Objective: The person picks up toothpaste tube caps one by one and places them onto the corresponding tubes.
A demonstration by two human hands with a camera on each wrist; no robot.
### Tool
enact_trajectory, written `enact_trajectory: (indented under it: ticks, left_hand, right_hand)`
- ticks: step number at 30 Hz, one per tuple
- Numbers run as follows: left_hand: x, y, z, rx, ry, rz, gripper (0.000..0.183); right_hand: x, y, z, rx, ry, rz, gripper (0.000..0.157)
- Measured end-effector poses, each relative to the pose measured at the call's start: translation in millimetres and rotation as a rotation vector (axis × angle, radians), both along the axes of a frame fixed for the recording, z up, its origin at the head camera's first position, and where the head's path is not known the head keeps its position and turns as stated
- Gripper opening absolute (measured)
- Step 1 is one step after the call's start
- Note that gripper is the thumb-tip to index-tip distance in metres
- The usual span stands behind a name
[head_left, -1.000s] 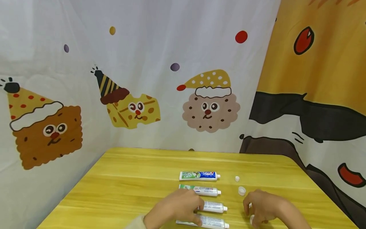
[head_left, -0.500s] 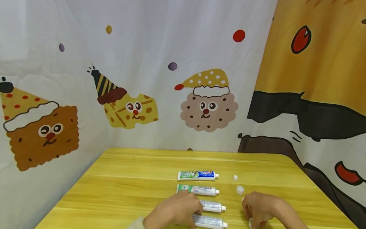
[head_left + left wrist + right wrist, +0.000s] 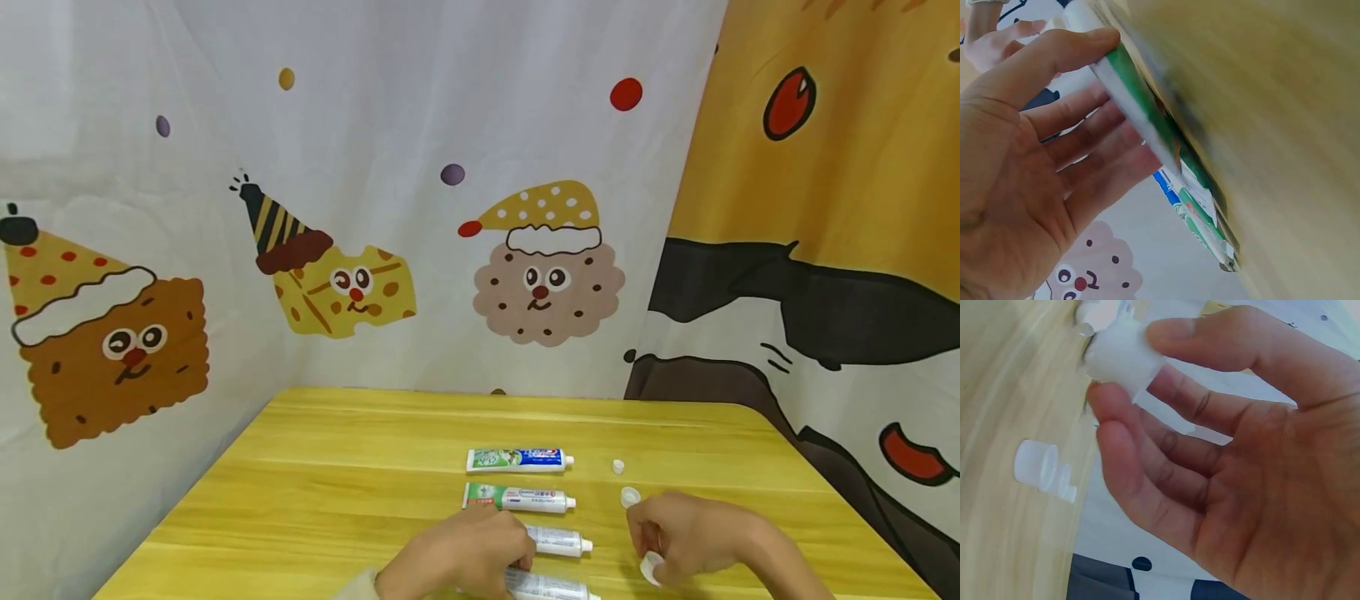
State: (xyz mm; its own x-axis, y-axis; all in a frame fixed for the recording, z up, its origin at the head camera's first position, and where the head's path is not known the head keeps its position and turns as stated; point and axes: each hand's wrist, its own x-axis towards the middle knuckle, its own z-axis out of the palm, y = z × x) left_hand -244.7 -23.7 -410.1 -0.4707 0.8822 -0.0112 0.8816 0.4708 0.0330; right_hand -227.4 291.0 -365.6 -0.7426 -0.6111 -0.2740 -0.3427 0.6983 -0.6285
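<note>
My left hand (image 3: 468, 550) grips the nearest toothpaste tube (image 3: 553, 587) near its left part. In the left wrist view the thumb lies on one face of that green-and-white tube and the fingers lie along the other. Its bare white nozzle points right. Between thumb and fingers, my right hand (image 3: 690, 533) pinches a white cap (image 3: 1121, 359), to the right of the nozzle. Behind the held tube lies a white tube (image 3: 557, 540), partly covered by the left hand. Farther back are a green-and-white tube (image 3: 528, 498) and a green-and-blue tube (image 3: 517, 460), both uncapped.
On the yellow wood-grain table (image 3: 337, 467), a small white cap (image 3: 618, 467) and a larger white cap (image 3: 631, 497) stand right of the far tubes. A cartoon-printed cloth (image 3: 420, 358) hangs behind the table's far edge.
The right fingers have taken hold of the nearest cap and brought it slightly up from where it was. The left hand has closed around the nearest tube, which has shifted a little.
</note>
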Motion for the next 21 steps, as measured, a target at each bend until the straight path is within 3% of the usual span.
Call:
enact_trajectory:
  ticks: [11, 17, 21]
  left_hand:
    - [-6.0, -0.4, 5.6, 0.084, -0.16, -0.011, 0.023]
    - [-12.4, 0.4, 19.0, 0.163, -0.236, -0.007, 0.021]
    - [-17.0, 0.3, 27.3, 0.222, -0.277, 0.022, 0.024]
  right_hand:
    - [-7.7, 2.7, 15.2, -0.085, 0.158, 0.054, 0.022]
    - [-5.0, 1.9, 34.1, -0.097, 0.197, -0.014, 0.019]
    - [-1.9, -2.2, 52.4, -0.187, 0.217, -0.06, 0.02]
